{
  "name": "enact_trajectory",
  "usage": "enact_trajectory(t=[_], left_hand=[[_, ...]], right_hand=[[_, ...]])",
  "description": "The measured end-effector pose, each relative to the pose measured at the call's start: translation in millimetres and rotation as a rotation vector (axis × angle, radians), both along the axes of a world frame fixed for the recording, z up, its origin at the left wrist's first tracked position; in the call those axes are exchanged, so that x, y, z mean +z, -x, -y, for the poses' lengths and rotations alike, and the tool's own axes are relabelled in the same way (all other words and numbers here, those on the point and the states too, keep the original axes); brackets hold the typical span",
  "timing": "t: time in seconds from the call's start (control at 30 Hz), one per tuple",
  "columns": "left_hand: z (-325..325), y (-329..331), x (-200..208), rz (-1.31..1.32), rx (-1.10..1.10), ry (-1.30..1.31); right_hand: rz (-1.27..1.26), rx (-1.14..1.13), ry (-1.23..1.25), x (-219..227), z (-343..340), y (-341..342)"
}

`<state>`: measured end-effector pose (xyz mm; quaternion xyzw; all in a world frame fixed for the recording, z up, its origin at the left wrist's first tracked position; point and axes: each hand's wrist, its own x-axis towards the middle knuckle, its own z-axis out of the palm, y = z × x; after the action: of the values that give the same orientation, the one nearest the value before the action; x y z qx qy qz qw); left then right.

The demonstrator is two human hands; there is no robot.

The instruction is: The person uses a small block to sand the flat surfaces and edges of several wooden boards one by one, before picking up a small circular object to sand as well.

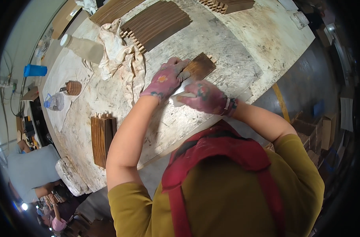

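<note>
Both hands wear pinkish-purple gloves with flower prints, close together over the worktable. My left hand [164, 81] is closed on the near left end of a dark brown wooden board [202, 66], which has pale pegs at its far end. Just to the right, my right hand [207, 96] has its fingers wrapped round a pale, flat piece [178, 100] that sticks out to the left. What this piece is made of I cannot make out. Part of the board is hidden under my hands.
On the stained worktable [243, 47] stand stacks of brown boards: a large pegged one [158, 23], one at the far edge [233, 5] and a small one [102, 138] by my left forearm. Cloths [114, 51] and a cloudy bottle [83, 48] lie left. A person [32, 168] is at lower left.
</note>
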<state>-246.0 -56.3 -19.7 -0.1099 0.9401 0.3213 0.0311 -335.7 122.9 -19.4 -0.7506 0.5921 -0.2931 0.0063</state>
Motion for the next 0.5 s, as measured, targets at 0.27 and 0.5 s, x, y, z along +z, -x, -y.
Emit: enact_trajectory(t=[0.27, 0.5], left_hand=[[0.0, 2.6, -0.7, -0.034, -0.018, 0.058], [-79.4, -5.2, 10.8, -0.468, 0.171, 0.435]], right_hand=[[-0.065, -0.595, -0.065, -7.7, -92.5, 127.2], [0.349, -0.472, -0.027, 28.2, -44.4, 100.5]])
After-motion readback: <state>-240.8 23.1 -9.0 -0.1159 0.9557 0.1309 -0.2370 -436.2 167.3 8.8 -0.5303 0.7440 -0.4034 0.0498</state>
